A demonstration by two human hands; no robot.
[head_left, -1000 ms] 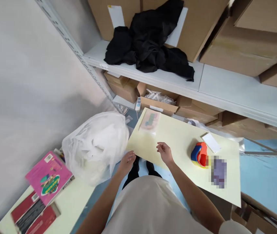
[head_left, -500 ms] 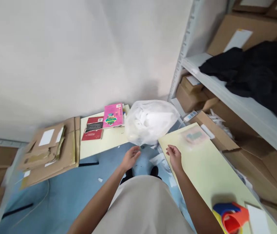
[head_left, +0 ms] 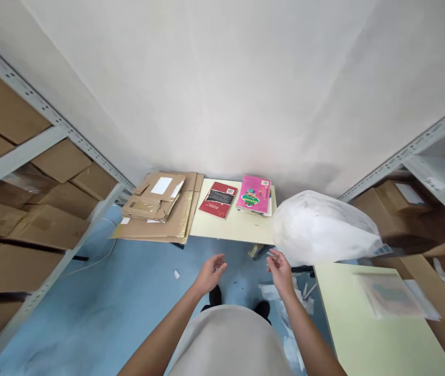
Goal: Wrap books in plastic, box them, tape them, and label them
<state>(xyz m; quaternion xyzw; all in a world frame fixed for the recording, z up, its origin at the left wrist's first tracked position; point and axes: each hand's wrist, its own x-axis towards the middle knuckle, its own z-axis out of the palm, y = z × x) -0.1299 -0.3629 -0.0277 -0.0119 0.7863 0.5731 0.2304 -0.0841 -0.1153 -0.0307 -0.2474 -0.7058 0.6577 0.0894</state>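
Observation:
My left hand (head_left: 209, 274) hovers over the floor in front of the table, fingers loosely curved and apart, with nothing in it. My right hand (head_left: 280, 270) is also in the air, fingers half curled, and I see nothing held there. Beyond the hands, a red book (head_left: 218, 199) with a black band lies on the pale yellow table (head_left: 230, 228). Beside it, a pink book (head_left: 254, 193) tops a small stack. Nearest my right hand is a large translucent white plastic bag (head_left: 322, 227), bulging with white contents.
Flattened cardboard (head_left: 167, 224) is stacked at the table's left end. Shelves with cardboard boxes (head_left: 50, 227) flank both sides. A second yellow table (head_left: 374, 339) at the right bears a plastic-wrapped item (head_left: 392, 295). White scraps (head_left: 292, 350) litter the blue floor.
My view has swung left, so the books, cardboard and bag now sit further right, and the left shelf shows more. Both hands stay raised and apart, in nearly the same pose.

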